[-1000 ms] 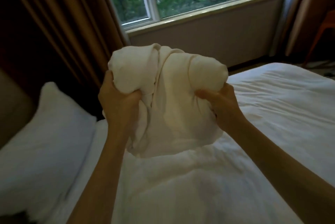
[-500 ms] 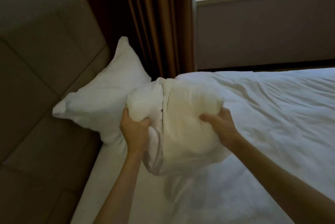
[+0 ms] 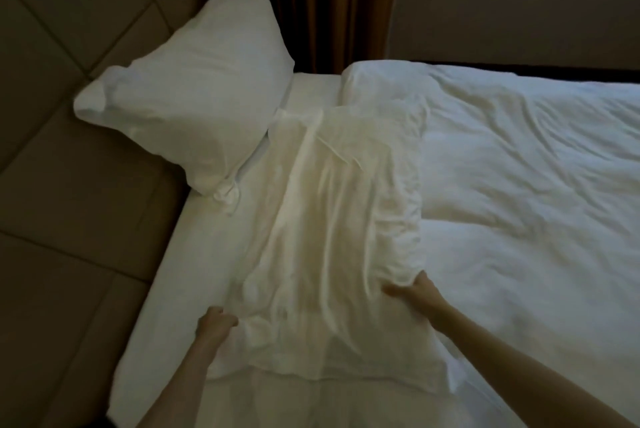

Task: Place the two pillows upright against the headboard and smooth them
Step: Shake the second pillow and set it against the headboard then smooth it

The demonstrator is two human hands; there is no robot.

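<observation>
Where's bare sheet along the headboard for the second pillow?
Bare sheet lies between the headboard and the held pillow, below the leaning pillow. Crowded right: the duvet abuts the held pillow.

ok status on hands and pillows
Left hand and right hand gripping second pillow, flat on bed. First pillow against headboard. Nothing blocking.

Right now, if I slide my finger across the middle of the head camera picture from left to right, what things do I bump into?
Padded headboard → the white pillow leaning against it → the cream pillow lying flat, held by both hands → the rumpled white duvet.
</observation>
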